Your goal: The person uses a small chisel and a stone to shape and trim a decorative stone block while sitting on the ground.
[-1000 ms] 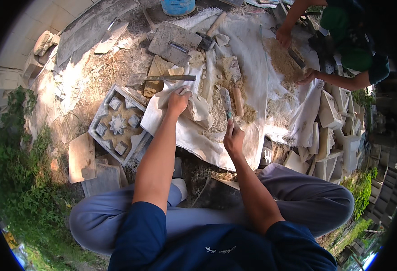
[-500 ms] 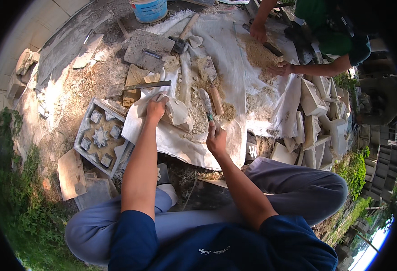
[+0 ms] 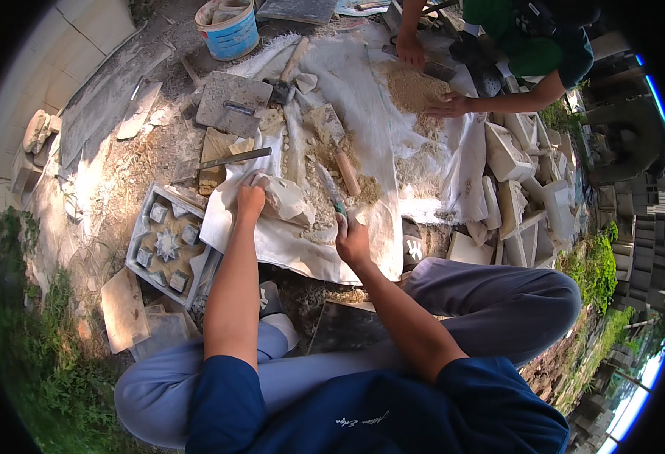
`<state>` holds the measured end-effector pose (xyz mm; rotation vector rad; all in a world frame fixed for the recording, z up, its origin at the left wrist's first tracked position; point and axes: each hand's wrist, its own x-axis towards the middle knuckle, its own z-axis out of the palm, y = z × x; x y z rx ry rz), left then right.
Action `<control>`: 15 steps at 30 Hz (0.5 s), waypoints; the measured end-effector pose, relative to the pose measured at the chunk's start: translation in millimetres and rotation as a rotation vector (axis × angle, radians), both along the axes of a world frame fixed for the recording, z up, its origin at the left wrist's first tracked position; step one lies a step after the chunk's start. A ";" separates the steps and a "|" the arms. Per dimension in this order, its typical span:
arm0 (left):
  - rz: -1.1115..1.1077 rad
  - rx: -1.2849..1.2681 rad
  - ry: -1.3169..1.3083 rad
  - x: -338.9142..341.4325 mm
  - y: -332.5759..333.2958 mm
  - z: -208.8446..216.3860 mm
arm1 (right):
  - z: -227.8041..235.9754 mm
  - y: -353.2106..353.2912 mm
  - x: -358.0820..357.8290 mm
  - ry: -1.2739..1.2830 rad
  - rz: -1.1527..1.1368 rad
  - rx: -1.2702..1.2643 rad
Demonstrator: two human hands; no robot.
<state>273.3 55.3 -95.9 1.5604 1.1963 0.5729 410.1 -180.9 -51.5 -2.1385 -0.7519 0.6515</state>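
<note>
My left hand (image 3: 251, 200) is closed on the left end of a pale, angular stone block (image 3: 285, 203), which rests on a dusty white sheet (image 3: 230, 227). In my closed right hand (image 3: 353, 240) is a knife (image 3: 326, 183) with a green handle and a long, whitish blade, pointing away and to the left. The blade is just right of the block and apart from it. Beyond it a trowel (image 3: 345, 168) with a wooden handle lies among crumbs and dust. A flat metal bar (image 3: 235, 157) lies beyond my left hand.
At left sits a hexagonal mould (image 3: 130, 257) with a star shape inside. A hammer (image 3: 281, 89) and a blue bucket (image 3: 232, 38) are farther away. Stone pieces (image 3: 510, 155) are piled at right. Another person's hand (image 3: 450, 106) is beside a sand heap (image 3: 415, 89).
My right hand has drawn the knife slightly nearer and leftward, its tip lower beside the block. My left hand keeps its hold. The other person's hands have shifted at the sand, and the whole view has shifted slightly.
</note>
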 end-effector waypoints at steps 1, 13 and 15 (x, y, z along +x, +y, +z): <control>0.008 -0.012 0.016 -2.6 5.1 0.0 | -9.4 -5.1 -3.4 -0.008 0.009 -0.092; 0.079 -0.083 -0.022 -2.1 -8.9 19.4 | 3.1 -7.4 4.8 -0.008 -0.156 0.140; 0.076 -0.083 -0.035 5.3 -5.3 9.6 | -17.5 -24.0 10.1 -0.010 -0.140 0.108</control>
